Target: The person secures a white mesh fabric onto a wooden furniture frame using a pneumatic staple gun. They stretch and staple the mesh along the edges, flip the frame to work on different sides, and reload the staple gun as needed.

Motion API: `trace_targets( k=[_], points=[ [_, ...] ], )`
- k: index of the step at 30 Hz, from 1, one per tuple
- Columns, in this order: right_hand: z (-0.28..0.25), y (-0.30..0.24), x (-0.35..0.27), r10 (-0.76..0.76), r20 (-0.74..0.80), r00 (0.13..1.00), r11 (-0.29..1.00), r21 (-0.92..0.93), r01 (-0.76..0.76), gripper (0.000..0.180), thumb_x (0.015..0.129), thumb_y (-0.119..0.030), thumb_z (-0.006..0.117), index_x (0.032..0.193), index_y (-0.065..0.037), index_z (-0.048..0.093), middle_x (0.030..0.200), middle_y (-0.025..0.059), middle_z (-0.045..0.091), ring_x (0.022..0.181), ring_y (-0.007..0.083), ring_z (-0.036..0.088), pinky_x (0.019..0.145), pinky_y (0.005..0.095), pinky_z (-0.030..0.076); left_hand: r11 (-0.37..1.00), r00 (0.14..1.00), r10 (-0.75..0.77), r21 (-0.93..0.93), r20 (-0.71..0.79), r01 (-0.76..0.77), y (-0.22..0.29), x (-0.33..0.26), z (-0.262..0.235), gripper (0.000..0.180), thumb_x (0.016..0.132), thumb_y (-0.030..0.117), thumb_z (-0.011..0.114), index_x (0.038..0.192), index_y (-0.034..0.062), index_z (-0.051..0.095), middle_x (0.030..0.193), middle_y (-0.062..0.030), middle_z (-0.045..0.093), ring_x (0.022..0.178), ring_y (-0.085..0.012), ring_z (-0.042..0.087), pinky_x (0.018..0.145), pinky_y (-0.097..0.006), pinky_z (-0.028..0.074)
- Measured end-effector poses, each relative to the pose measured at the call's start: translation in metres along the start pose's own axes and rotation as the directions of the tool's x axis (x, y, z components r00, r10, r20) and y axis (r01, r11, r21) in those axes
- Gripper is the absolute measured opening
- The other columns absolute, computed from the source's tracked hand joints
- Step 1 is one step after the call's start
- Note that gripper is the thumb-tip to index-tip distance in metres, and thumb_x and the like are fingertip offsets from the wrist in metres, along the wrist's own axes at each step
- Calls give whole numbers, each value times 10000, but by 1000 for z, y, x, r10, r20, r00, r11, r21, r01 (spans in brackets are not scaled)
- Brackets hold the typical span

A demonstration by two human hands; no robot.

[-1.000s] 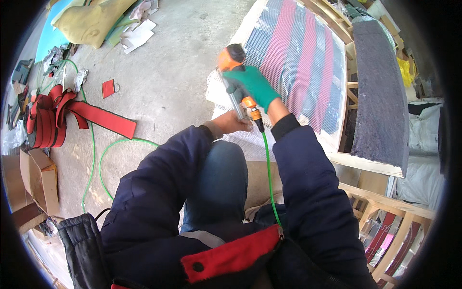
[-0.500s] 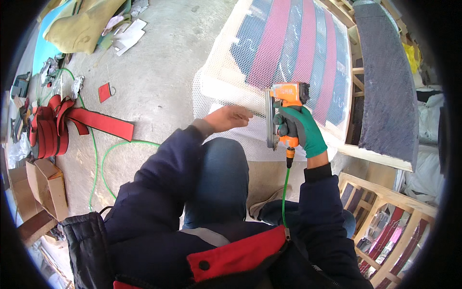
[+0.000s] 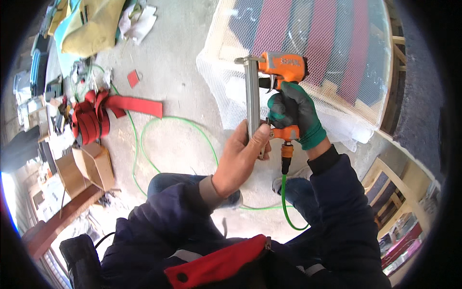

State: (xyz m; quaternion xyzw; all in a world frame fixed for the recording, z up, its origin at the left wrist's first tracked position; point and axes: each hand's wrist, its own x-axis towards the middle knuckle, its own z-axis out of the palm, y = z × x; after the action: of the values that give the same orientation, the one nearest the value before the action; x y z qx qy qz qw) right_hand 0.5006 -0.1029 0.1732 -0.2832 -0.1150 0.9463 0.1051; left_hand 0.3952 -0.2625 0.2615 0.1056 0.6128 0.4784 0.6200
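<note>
An orange pneumatic staple gun (image 3: 285, 67) is held up in front of me, its long metal magazine (image 3: 251, 96) on the left side. My right hand (image 3: 304, 118), in a green and dark grey glove, is wrapped round its handle. My bare left hand (image 3: 243, 156) is closed on the near end of the magazine, thumb on top; its fingertips are partly hidden behind the metal. A green air hose (image 3: 288, 207) hangs from the gun's base. Beyond the gun lies a wooden frame with red and blue webbing straps (image 3: 323, 43), covered by white mesh fabric (image 3: 221, 72).
A roll of red webbing (image 3: 89, 123) lies on the floor at left, near a cardboard box (image 3: 91, 166). Green hose loops (image 3: 185, 120) run across the concrete. Another wooden frame (image 3: 390, 185) stands at right; a dark padded panel (image 3: 421, 96) is beside the webbed frame.
The staple gun has been lifted away from the mesh-covered frame. My left hand, previously empty beside it, has moved onto the magazine's near end. My view has shifted, and my left knee has moved left.
</note>
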Motion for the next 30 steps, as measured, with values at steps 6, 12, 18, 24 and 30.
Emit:
trace_targets(
  k=[6, 12, 18, 24, 30],
  points=[
    [-7, 54, -15, 167, -171, 971, 974, 184, -135, 400, 1108, -431, 516, 1108, -82, 711, 850, 43, 704, 706, 173, 663, 653, 311, 553, 996, 983, -60, -79, -173, 46, -17, -17, -5, 661, 1065, 623, 509, 901, 2, 660, 772, -35, 606, 701, -99, 562, 596, -279, 449],
    [1, 99, -60, 186, -341, 921, 972, -72, -223, 353, 1053, -433, 635, 1146, -95, 680, 937, 44, 722, 687, 168, 699, 582, 310, 568, 983, 937, -172, 5, -304, 182, -46, -68, -4, 572, 1064, 536, 560, 965, -22, 645, 796, -112, 645, 755, -219, 627, 678, -369, 492],
    [75, 129, -141, 214, -558, 802, 973, 52, -223, 286, 1053, -379, 654, 1223, -150, 670, 891, -1, 670, 697, 120, 633, 561, 250, 513, 994, 953, -15, 99, -304, 47, 10, -222, 31, 469, 1053, 327, 623, 1328, -42, 536, 1249, -246, 569, 1142, -386, 593, 949, -436, 485],
    [189, 98, -110, 17, -448, 894, 993, -97, -68, 452, 1066, -536, 570, 1206, -108, 605, 756, -36, 614, 541, 118, 559, 477, 292, 490, 966, 993, -2, 258, -122, 33, 38, -407, -90, 543, 1070, 285, 599, 1491, -35, 477, 1459, -223, 517, 1436, -335, 462, 1181, -408, 386],
    [254, 100, -67, 210, -144, 967, 977, -10, -213, 253, 1105, -394, 556, 1151, -152, 613, 704, -85, 479, 566, 57, 489, 538, 235, 488, 672, 540, -60, 366, -840, 644, -121, -627, -160, 195, 998, 122, 611, 1121, 10, 713, 1095, -174, 707, 1018, -341, 673, 851, -410, 559]
  ],
)
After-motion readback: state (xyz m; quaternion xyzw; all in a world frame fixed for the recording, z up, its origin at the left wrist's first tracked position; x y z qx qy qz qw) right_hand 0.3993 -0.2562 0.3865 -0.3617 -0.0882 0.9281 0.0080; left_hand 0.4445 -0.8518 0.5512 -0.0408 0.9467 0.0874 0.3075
